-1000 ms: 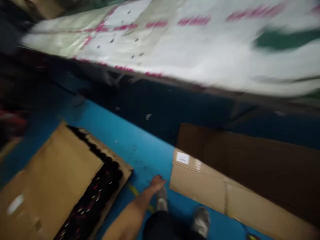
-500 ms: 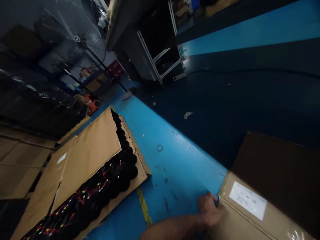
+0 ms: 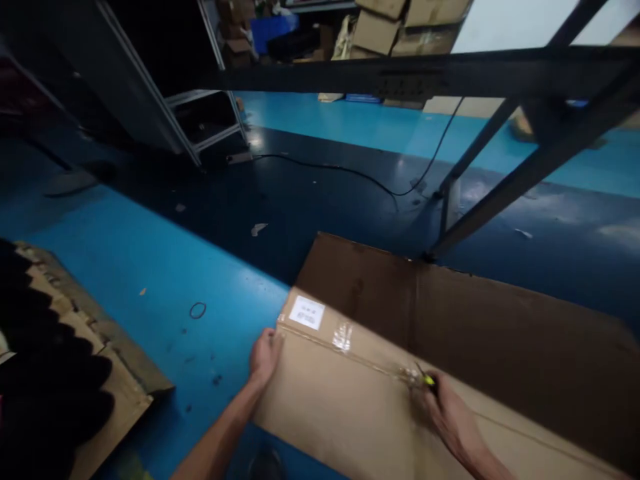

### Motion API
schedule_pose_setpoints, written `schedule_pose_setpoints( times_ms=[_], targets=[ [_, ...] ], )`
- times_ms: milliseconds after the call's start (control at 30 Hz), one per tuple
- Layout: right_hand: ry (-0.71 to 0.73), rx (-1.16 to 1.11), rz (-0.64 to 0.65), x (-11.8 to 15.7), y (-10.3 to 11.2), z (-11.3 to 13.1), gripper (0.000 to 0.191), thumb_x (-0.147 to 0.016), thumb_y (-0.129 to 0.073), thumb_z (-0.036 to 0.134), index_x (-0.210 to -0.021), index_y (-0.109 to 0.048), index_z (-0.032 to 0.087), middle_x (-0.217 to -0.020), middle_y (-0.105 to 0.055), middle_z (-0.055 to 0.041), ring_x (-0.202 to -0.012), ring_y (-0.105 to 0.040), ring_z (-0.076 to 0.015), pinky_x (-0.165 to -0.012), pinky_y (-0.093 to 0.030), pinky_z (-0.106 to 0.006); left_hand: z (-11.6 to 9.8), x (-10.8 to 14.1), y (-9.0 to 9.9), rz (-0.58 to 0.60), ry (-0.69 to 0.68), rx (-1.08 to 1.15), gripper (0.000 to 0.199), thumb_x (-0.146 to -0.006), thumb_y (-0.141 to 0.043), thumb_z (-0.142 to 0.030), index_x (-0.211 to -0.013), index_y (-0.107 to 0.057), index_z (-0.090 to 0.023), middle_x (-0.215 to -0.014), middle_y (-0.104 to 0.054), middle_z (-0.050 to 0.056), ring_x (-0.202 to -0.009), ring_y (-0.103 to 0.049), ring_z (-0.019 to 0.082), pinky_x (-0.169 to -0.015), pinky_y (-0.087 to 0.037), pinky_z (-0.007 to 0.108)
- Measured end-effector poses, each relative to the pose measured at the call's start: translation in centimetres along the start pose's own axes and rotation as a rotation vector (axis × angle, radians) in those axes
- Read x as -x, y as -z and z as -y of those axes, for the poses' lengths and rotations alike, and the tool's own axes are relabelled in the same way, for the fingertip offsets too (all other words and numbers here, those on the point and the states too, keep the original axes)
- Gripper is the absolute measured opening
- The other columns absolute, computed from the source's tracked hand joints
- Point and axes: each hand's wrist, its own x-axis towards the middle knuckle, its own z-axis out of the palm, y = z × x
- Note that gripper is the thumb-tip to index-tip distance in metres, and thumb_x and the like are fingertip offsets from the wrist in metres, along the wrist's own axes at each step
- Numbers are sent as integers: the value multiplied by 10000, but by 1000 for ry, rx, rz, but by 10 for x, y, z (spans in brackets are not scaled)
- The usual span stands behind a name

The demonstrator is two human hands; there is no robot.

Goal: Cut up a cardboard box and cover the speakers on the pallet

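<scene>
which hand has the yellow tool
The right hand pinches the yellow-tipped tool on the taped seam of the carton; the left hand rests on it, holding nothing visible.

One left hand (image 3: 265,357), one right hand (image 3: 447,417), one cardboard box (image 3: 350,387), one yellow-handled cutter (image 3: 429,381), one rubber band (image 3: 197,310).

A blue-painted floor (image 3: 150,267) is crossed by a dark navy band (image 3: 310,207), over which a thin black cable (image 3: 345,172) is trailed. A thin dark ring (image 3: 198,310) and a pale paper scrap (image 3: 259,229) are lying on the floor. At lower left, rounded black items (image 3: 45,353) are laid on a cardboard sheet (image 3: 115,407). A metal-framed rack (image 3: 215,133) stands ahead, and a black steel frame (image 3: 400,77) crosses the upper view, with stacked cartons (image 3: 405,27) and a blue crate (image 3: 273,33) beyond.
</scene>
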Motion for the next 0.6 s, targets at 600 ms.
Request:
schedule_pose_setpoints(
  times_ms=[600],
  targets=[
    [671, 560, 597, -113, -103, 317, 279, -1053, -320, 214, -1232, -526, 151, -1033, -757, -169, -957, -733, -246, -784, -485, -308, 70, -1, -14, -407, -284, -518, 622, -1015, -413, -438, -1550, -398, -121, -1635, -379, 185, -1547, -284, 320, -1263, -217, 574]
  ],
)
